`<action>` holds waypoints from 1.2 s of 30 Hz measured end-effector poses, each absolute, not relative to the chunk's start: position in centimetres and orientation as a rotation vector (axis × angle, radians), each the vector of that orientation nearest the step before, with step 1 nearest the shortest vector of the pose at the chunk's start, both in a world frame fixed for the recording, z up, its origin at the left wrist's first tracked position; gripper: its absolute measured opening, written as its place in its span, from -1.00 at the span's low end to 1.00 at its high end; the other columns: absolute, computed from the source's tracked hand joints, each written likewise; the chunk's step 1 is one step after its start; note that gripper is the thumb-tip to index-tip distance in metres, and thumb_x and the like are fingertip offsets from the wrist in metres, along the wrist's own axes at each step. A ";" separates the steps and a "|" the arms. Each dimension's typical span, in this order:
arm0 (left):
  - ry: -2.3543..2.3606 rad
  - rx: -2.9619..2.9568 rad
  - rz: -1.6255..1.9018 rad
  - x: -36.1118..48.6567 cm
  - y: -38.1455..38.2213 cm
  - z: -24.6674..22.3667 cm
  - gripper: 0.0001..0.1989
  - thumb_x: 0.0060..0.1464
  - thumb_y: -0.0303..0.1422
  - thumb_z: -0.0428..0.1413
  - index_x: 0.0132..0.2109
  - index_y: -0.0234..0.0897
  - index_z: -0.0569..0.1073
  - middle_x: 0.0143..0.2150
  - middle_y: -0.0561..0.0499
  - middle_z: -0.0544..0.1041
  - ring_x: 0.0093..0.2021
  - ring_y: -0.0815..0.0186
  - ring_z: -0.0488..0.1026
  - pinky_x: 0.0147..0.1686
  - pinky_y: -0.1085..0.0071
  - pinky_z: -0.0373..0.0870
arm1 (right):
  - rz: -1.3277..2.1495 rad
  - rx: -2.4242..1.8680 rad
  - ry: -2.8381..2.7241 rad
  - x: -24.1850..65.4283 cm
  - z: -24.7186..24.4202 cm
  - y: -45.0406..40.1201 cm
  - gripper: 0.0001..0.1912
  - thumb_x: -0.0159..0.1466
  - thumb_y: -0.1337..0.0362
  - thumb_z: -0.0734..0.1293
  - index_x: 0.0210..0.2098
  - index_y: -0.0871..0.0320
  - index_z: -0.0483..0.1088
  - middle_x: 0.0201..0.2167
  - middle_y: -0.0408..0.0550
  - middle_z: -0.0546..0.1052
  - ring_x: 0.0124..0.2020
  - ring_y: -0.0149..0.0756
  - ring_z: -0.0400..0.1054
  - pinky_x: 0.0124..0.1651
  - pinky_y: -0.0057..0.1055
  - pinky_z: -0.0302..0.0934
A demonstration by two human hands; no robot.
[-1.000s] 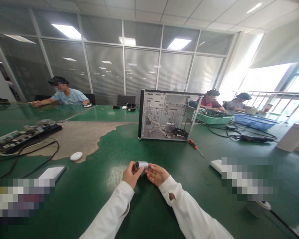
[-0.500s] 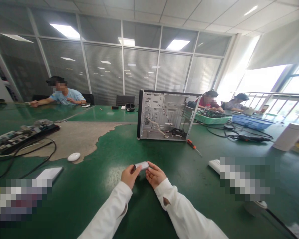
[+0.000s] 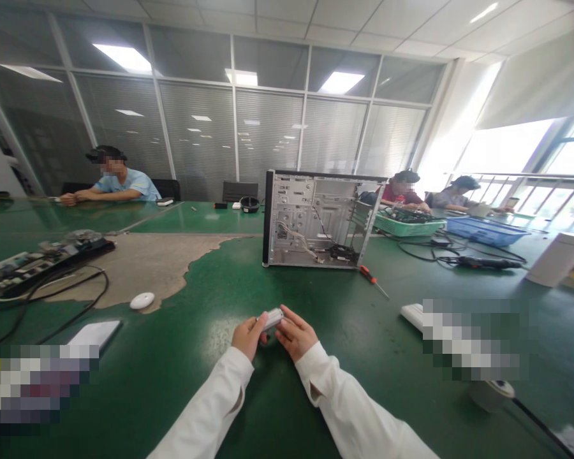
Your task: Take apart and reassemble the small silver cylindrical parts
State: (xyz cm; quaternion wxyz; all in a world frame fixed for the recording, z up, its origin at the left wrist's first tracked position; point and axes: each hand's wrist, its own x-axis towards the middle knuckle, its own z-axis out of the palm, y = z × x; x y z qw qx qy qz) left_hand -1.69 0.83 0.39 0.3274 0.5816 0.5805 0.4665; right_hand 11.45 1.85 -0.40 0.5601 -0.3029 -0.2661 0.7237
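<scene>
Between my two hands is a small silver-grey block (image 3: pixel 272 319), held a little above the green table (image 3: pixel 210 382). My left hand (image 3: pixel 247 336) is closed on its left end, with the thumb on top. At the other end, the fingers and thumb of my right hand (image 3: pixel 298 335) pinch its edge. The block's exact kind is too small to make out, and my fingers cover both ends. Beyond my hands stands an open computer case (image 3: pixel 316 220) with its side off, cables and a dark part inside. An orange-handled screwdriver (image 3: pixel 369 275) lies by its lower right corner.
On the left are a circuit-board assembly (image 3: pixel 43 258) with black cables, a white round object (image 3: pixel 142 300) and a blurred flat item. To the right stand a white power strip (image 3: pixel 414 313), a green basket (image 3: pixel 409 226), a blue basket (image 3: pixel 488 233) and a white cylinder (image 3: pixel 557 260). Several people sit beyond.
The silver-grey block has tilted, its right end now slightly higher, and my right fingers have shifted on it. The person at the far left has brought both arms together on the table.
</scene>
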 end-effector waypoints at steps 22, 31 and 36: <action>1.005 1.497 1.152 -1.1 0.9 0.6 -0.65 -0.21 -0.14 0.08 -0.35 -0.37 0.33 -0.49 0.07 0.32 -0.43 0.39 0.26 -0.42 0.49 0.17 | 0.934 -0.680 -1.455 12.4 2.0 0.2 -0.57 0.03 0.32 0.24 -0.07 0.11 0.22 -0.13 -0.01 0.36 -0.15 -0.28 0.25 -0.19 -0.35 0.24; 1.071 1.560 1.187 -1.2 0.9 -0.1 -0.64 -0.24 -0.24 0.13 -0.24 -0.32 0.36 -0.35 0.01 0.40 -0.33 0.33 0.30 -0.40 0.50 0.21 | 0.406 -0.659 -1.859 13.3 3.2 -0.6 -0.52 0.08 0.42 0.16 0.01 0.10 0.11 -0.02 -0.01 0.25 0.01 -0.26 0.09 0.00 -0.26 0.09; 1.106 1.544 1.218 -1.2 1.0 -0.2 -0.60 -0.29 -0.32 0.16 -0.19 -0.28 0.36 -0.27 -0.01 0.42 -0.27 0.28 0.32 -0.37 0.48 0.23 | 0.276 -0.630 -1.964 13.2 3.8 -1.2 -0.50 0.09 0.44 0.12 0.04 0.09 0.05 0.02 -0.01 0.19 0.03 -0.27 0.05 0.00 -0.26 0.08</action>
